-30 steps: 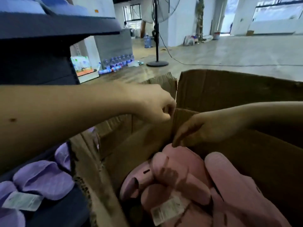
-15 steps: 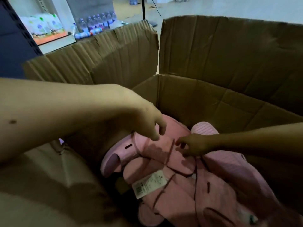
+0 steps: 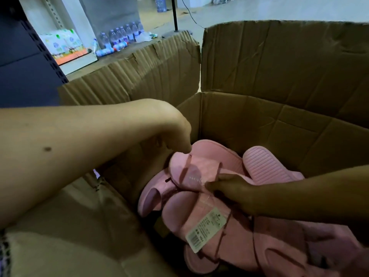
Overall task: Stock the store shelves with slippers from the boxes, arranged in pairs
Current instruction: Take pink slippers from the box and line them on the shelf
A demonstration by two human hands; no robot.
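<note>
Slippers (image 3: pixel 279 246), pink and loosely heaped, lie in the open cardboard box (image 3: pixel 259 120), none of them on a shelf yet. The right hand (image 3: pixel 237 191) pinches the strap of the top slipper (image 3: pixel 199 168) between thumb and fingers (image 3: pixel 214 184). The left hand (image 3: pixel 177 134) bends down to touch that slipper's toe edge, though I cannot tell whether it grips.

A thin cord seems to run past the paper label (image 3: pixel 205 228), so a quick pull might drag neighbouring slippers up with it or split a pair.

The raised flap (image 3: pixel 159 76) stands between the heap and the dark shelf unit (image 3: pixel 26 72), so a lifted slipper could catch on it. Water bottles (image 3: pixel 121 37) sit on the floor beyond.
</note>
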